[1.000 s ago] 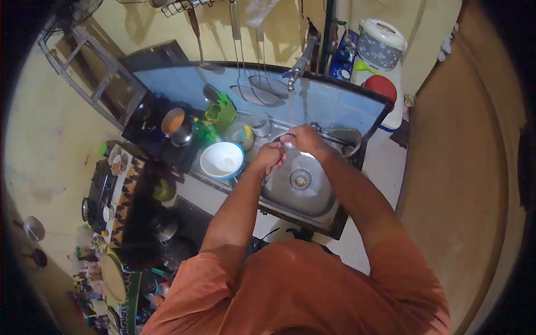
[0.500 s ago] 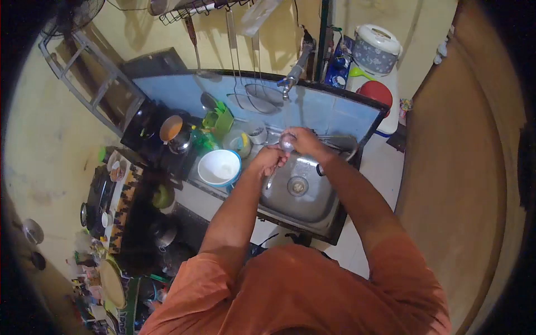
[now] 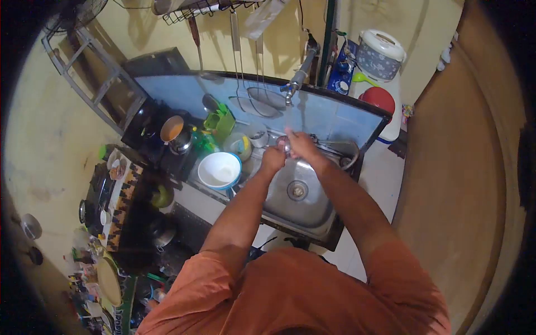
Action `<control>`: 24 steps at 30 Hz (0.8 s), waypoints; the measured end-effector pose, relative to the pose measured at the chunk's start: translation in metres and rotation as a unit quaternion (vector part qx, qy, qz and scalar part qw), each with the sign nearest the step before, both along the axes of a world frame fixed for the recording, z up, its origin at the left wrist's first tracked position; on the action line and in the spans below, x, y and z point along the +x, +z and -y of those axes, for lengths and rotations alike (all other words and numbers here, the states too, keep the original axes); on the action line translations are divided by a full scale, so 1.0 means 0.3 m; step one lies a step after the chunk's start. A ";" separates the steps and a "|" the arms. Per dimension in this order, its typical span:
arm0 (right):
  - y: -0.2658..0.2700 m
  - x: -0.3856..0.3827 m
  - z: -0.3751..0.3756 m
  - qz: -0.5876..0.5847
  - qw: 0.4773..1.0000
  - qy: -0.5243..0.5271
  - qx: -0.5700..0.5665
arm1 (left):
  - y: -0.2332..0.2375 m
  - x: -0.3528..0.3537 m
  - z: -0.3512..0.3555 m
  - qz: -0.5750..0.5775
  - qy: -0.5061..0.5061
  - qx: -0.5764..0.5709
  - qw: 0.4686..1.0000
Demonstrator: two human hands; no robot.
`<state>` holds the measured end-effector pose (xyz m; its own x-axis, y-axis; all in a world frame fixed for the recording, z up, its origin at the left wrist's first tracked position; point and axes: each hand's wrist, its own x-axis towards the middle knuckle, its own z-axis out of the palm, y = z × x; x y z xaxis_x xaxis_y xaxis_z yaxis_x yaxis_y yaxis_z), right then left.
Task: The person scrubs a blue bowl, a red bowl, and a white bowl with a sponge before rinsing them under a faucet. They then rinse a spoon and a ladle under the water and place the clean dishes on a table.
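Observation:
Under the tap [image 3: 291,89], my two hands meet over the back part of the steel sink [image 3: 279,195]. Between them is a shiny metal ladle [image 3: 287,146], mostly covered by my fingers. My left hand [image 3: 273,157] is closed on it from the left. From the right, my right hand [image 3: 303,146] grips it with the fingers wrapped round its side. A thin stream of water seems to fall from the tap toward the hands. The ladle's handle is hidden now.
Left of the sink stand a white bowl [image 3: 219,170], a tub [image 3: 240,146], a white cup [image 3: 258,135] and a green caddy [image 3: 221,124]. A pot [image 3: 176,134] sits farther left. Metal strainers [image 3: 258,103] hang against the backsplash. A rack or pan rim [image 3: 347,152] lies at the sink's right.
The ladle has turned, so its bowl and handle show less. My left hand has moved slightly up and right, and my right hand slightly right. The view has shifted a little.

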<state>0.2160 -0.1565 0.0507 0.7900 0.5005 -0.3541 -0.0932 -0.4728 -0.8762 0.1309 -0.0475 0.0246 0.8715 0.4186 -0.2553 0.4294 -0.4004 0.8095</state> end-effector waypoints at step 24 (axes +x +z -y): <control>-0.043 0.023 0.086 -0.165 0.956 0.051 0.238 | -0.042 -0.028 0.027 0.063 -0.014 -0.509 0.858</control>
<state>0.2230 -0.1823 0.0378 0.6132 0.7353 -0.2885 -0.3756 -0.0497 -0.9254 0.1226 -0.0556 0.0118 0.9249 0.0127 -0.3800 0.3150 0.5342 0.7845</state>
